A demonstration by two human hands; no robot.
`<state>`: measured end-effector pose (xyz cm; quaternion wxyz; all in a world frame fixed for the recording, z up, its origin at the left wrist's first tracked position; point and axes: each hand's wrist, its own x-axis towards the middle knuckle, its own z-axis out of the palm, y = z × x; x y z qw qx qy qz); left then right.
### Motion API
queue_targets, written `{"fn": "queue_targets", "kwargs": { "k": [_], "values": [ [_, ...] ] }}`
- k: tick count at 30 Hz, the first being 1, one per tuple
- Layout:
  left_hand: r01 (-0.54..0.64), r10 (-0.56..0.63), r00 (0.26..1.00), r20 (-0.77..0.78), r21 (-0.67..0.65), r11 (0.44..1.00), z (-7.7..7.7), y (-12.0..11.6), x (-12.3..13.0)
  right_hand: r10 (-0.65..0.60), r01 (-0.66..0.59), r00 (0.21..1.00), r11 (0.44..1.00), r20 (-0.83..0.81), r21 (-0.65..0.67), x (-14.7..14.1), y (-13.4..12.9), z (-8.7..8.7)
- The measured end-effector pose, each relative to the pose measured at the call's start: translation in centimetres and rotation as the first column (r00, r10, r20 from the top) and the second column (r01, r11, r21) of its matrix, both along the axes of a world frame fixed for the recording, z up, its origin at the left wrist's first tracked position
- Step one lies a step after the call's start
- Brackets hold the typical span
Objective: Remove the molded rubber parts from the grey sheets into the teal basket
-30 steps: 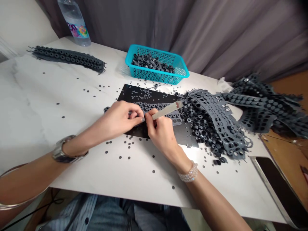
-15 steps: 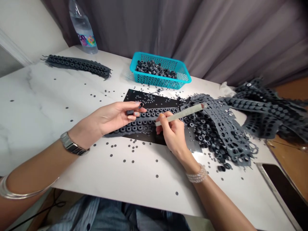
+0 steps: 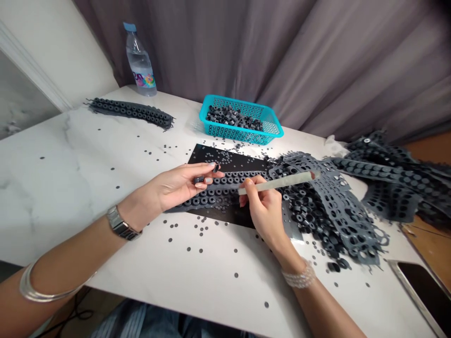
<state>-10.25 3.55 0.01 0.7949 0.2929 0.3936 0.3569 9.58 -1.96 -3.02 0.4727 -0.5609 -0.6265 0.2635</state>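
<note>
My left hand (image 3: 181, 185) is closed in a loose pinch on small black rubber rings (image 3: 199, 179), one near the fingertips and one lower by the fingers. In my right hand (image 3: 262, 202) is a pale stick-like tool (image 3: 287, 182), gripped like a pen; its lower tip is partly hidden by my fingers. Between and beneath both hands lies a moulded black rubber strip (image 3: 197, 201) with rows of raised rings, resting partly on a dark board (image 3: 229, 217). Loose black rings (image 3: 306, 211) are heaped right of my right hand, beside a holed rubber sheet (image 3: 331, 197).
A turquoise basket (image 3: 243, 133) of rings stands at the back. Another ringed strip (image 3: 130, 112) and a water bottle (image 3: 141, 65) are back left. More rubber strips (image 3: 394, 169) pile up at right, with a phone (image 3: 423, 286) near the edge. Small discs dot the table (image 3: 134, 263).
The whole scene sits lower and further right as my head view shifts. Both hands keep their holds, with little movement relative to the strip.
</note>
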Motion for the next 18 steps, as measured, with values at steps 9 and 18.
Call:
{"fn": "queue_targets", "kwargs": {
  "k": [9, 18],
  "values": [
    [0.053, -0.026, 0.99, -0.136, 0.199, 0.979, 0.4, 0.1, 1.0, -0.263, 0.302, 0.943, 0.933, -0.204, 0.195, 2.3, 1.2, 2.0],
    [0.152, -0.115, 0.982, -0.148, 0.268, 0.951, 4.3, 4.2, 14.0, -0.503, 0.704, 0.697, 0.617, -0.511, 0.353, 7.6, 1.9, 4.0]
  ]
}}
